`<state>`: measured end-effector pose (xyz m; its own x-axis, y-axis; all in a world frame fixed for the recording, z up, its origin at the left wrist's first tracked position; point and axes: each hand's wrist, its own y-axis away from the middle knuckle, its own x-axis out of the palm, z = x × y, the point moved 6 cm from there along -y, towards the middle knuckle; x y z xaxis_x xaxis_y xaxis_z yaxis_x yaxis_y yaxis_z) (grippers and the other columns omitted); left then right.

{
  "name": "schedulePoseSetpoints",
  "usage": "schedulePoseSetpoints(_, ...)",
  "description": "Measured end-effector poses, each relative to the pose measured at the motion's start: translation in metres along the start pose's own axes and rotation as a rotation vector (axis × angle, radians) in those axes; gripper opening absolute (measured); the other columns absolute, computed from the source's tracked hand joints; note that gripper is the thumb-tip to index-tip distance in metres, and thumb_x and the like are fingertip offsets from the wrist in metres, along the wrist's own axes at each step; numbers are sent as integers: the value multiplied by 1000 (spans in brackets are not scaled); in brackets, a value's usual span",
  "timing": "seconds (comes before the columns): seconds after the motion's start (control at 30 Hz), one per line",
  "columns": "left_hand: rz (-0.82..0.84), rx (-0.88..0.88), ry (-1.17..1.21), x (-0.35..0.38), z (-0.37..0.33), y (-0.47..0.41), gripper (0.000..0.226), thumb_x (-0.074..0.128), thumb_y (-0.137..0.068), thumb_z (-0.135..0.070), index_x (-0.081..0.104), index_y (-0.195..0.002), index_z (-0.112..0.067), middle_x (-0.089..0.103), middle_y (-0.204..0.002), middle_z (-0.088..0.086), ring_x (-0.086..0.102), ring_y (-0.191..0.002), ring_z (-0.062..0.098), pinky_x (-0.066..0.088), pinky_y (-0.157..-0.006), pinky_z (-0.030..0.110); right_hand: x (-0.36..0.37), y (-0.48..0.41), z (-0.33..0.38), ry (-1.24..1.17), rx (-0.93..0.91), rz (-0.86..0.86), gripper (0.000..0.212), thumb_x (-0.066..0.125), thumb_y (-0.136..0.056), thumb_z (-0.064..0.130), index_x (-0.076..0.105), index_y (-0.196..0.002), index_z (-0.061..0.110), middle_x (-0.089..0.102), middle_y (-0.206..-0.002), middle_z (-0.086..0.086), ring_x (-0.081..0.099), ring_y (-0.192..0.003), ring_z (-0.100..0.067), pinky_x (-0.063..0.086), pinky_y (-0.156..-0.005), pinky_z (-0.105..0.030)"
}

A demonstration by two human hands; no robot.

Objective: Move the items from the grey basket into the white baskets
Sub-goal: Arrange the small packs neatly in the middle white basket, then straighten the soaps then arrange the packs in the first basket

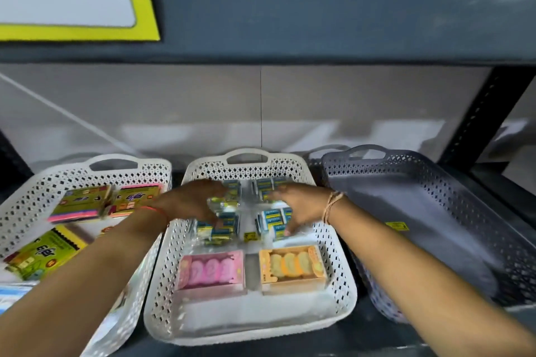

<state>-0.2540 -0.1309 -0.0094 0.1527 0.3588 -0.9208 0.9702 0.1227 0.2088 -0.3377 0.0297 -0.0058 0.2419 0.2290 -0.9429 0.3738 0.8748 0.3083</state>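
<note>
Both arms reach forward over the shelf, forearms angled in toward the middle white basket [333, 293], wrists bent so the palms face down. The left hand [191, 203] lies flat over the left group of blue eraser packs [220, 226], fingers spread loosely and draped on top of them, the thumb side toward the basket's centre; whether the fingertips curl round any pack I cannot tell, since the hand is blurred. The right hand [298, 206] rests in the same way on the right group of blue packs [274, 222], fingers splayed fairly wide and pointing down toward the near edge of the pile, one fingertip touching the wrapping at the front of it. Neither hand has lifted anything clear; the packs sit on the basket floor in its far half, under and just beside the fingers. In the near half of that basket lie a pink box [211, 271] and an orange box [293, 268], side by side and apart from both hands. To the left, another white basket [26, 200] holds green and yellow packets [43, 255]. To the right the grey basket [435, 211] shows a bare floor with only a small yellow sticker [396, 225] on it
</note>
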Motion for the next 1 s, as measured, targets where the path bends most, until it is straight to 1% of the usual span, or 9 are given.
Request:
schedulePoseSetpoints(0.07,138,-13,-135,23,-3,12,84,79,-66,-34,38,-136,-15,46,-136,7,44,-121,23,35,-101,26,20,1,3,58,22,83,94,80,-70,27,27,-145,8,39,-147,-14,40,-133,-28,36,-111,-32)
schedulePoseSetpoints(0.3,125,-51,-146,33,-9,7,68,81,-64,-25,49,-122,-11,55,-120,11,51,-106,24,36,-83,22,19,-3,7,-30,62,36,86,78,-73,21,30,-143,10,38,-147,-13,39,-133,-28,37,-109,-32)
schedulePoseSetpoints(0.47,76,-82,-119,27,-14,15,73,80,-66,-27,47,-128,-9,51,-127,13,46,-117,27,36,-95,27,11,5,16,-25,75,41,95,78,-72,26,22,-147,11,30,-154,-11,32,-140,-27,29,-116,-32)
schedulePoseSetpoints(0.57,-33,-81,58,6,-22,44,96,78,-59,-53,39,-136,-11,38,-141,10,32,-130,24,24,-106,23,-7,34,26,-152,39,-33,95,73,-76,34,17,-149,13,24,-156,-8,26,-143,-24,21,-116,-27)
schedulePoseSetpoints(0.63,55,-30,114,10,-34,67,103,76,-55,-61,37,-137,-12,35,-143,7,32,-130,22,23,-103,18,-3,58,37,-221,8,44,99,73,-75,39,13,-149,15,23,-157,-7,27,-142,-23,21,-117,-27)
schedulePoseSetpoints(0.7,178,-19,-30,32,-42,84,97,78,-63,-49,30,-140,-15,33,-146,6,32,-131,23,26,-105,21,13,72,45,-157,22,134,105,77,-71,39,12,-149,11,29,-154,-11,34,-138,-27,29,-116,-31)
schedulePoseSetpoints(0.77,194,-20,-177,46,-46,88,99,78,-63,-47,26,-141,-16,36,-146,6,35,-130,24,30,-105,25,28,73,50,-74,53,147,102,80,-69,33,18,-146,7,40,-146,-15,42,-130,-29,40,-106,-32)
schedulePoseSetpoints(0.83,173,-41,-198,48,-46,87,93,78,-65,-41,28,-139,-14,40,-143,7,39,-127,24,34,-100,25,38,70,53,-10,66,117,88,80,-68,24,29,-138,6,51,-131,-17,51,-116,-30,47,-83,-29)
schedulePoseSetpoints(1.0,141,-61,-206,51,-44,84,80,77,-68,-35,37,-135,-16,50,-133,9,47,-118,25,40,-93,27,46,66,52,49,65,83,75,72,-71,14,33,-135,7,54,-125,-14,54,-110,-28,35,-54,-22)
